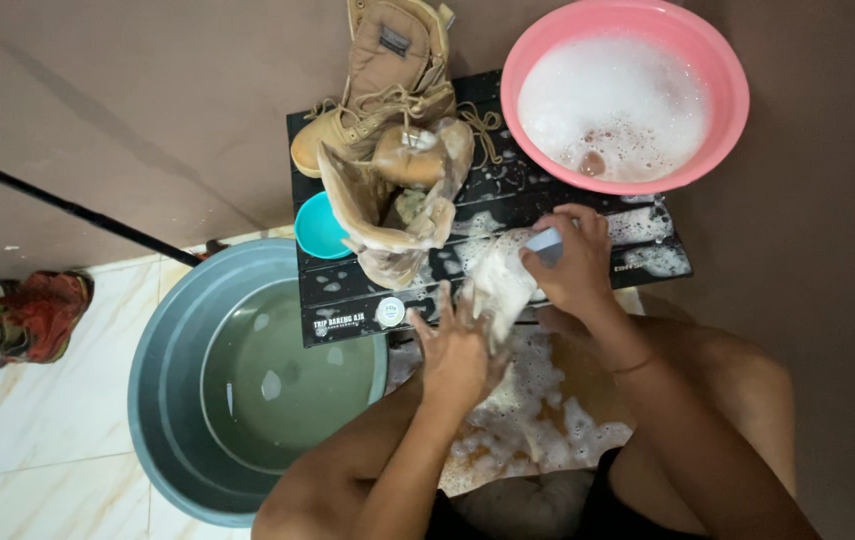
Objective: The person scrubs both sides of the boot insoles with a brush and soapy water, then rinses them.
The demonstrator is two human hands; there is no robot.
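The left hand (456,345) lies flat, fingers spread, pinning a soapy white insole-shaped piece (501,283) against the black slatted folding table (348,300), apparently to steady it. The right hand (573,265) is closed round a pale blue scrubbing block (546,241), pressed onto the same piece at its far end. Just behind stand tan lace-up boots (393,90) and a pink plastic basin of suds (626,95). A grey tub of water (248,380) sits at floor level, left.

Two tan boots (388,75) (403,205), one pink basin (723,110), one grey tub (163,400), one small teal cup (318,228).
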